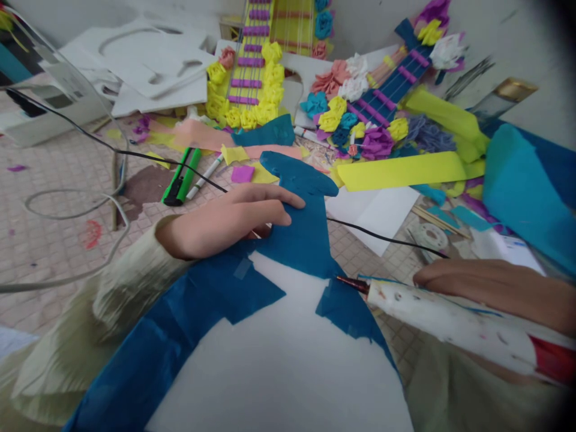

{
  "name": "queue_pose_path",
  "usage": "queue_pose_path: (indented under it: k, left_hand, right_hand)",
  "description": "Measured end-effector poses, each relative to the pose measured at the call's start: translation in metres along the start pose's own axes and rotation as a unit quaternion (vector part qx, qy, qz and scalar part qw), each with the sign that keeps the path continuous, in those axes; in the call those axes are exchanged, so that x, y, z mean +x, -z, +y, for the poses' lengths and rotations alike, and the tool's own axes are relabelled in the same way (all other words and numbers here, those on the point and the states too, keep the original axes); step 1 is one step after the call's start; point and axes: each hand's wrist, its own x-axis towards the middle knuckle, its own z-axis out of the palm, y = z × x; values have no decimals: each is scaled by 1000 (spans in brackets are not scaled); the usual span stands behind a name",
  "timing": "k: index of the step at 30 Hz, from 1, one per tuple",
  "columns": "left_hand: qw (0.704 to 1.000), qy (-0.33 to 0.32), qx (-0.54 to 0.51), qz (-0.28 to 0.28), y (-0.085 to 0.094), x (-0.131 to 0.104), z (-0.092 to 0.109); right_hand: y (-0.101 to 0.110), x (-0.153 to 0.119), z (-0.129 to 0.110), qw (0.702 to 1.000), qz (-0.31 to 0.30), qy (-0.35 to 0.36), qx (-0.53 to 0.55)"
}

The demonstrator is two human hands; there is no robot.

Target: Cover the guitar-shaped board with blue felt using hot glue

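Observation:
In front of me is a large white guitar-shaped board [288, 372], partly covered with blue crepe paper [148, 342] along its edges. Its narrow neck and head are wrapped in blue [299, 231]. My left hand [238, 219] grips the neck from the left, two fingers lying over the blue and the thumb mostly hidden. My right hand [495, 294] is closed around a white hot glue gun [441, 321] with a red trigger. The gun's dark nozzle points left, at the blue paper just below the neck on the right.
Behind stand a yellow paper guitar [249, 78] and a blue one [382, 99], both trimmed with paper flowers. A green cutter [182, 177], a marker [204, 177], yellow strips [400, 171] and a tape roll [432, 237] lie about. A black cable [378, 233] crosses behind the board.

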Motion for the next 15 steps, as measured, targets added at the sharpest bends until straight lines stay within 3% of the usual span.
queue_pose_path:
  k: [1, 3, 5, 7, 9, 14, 15]
  left_hand:
    - [1000, -2, -4, 3, 0, 0, 0]
    - [1000, -3, -7, 8, 0, 0, -1]
    - [1000, -5, -7, 12, 1, 0, -1]
    - [1000, -6, -9, 10, 1, 0, -2]
    - [1000, -8, -10, 5, 1, 0, -3]
    - [1000, -10, 0, -1, 1, -1, -2]
    - [1000, -13, 1, -2, 2, -2, -1]
  right_hand:
    - [3, 0, 6, 998, -23, 50, 8]
    - [5, 2, 8, 996, -32, 80, 25]
    - [3, 5, -2, 999, 8, 19, 38]
    - [-1, 7, -17, 993, 67, -86, 46]
    - [-4, 6, -23, 989, 84, -112, 40]
    - [1, -5, 1, 999, 25, 29, 8]
    - [2, -6, 4, 999, 24, 28, 19]
